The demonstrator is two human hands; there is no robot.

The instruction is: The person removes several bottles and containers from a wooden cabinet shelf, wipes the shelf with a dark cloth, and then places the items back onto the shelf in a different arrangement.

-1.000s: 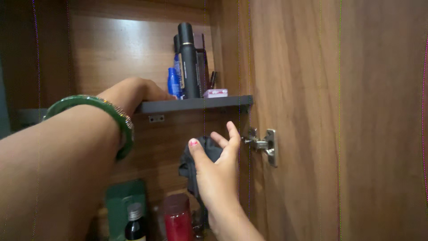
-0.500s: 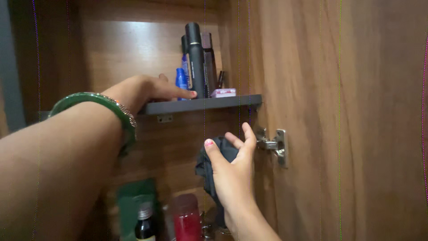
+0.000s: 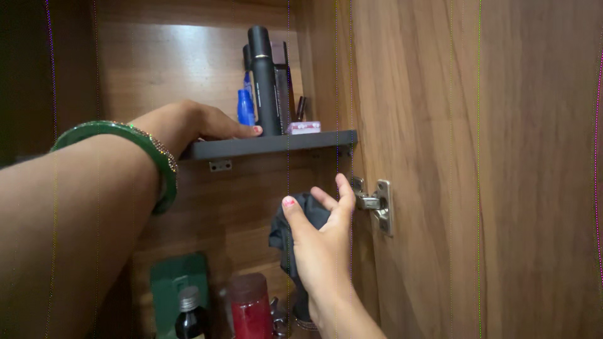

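Head view: right hand (image 3: 323, 248) pinching a dark cloth (image 3: 300, 223) (below the shelf (image 3: 276, 145)), left hand (image 3: 188, 122) spread flat atop it.

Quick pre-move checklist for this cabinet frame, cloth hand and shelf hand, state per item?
1. Right hand has a grip on the dark cloth: ok.
2. Cloth is against the cabinet wall below the grey shelf: cannot tell.
3. Left hand rests on the shelf, fingertips beside the tall black bottle: ok.
4. Black bottle and blue bottle upright: ok.
5. Right fingers apart from the metal hinge: not ok, very close.
6. Red jar below stands apart from the cloth: cannot tell.
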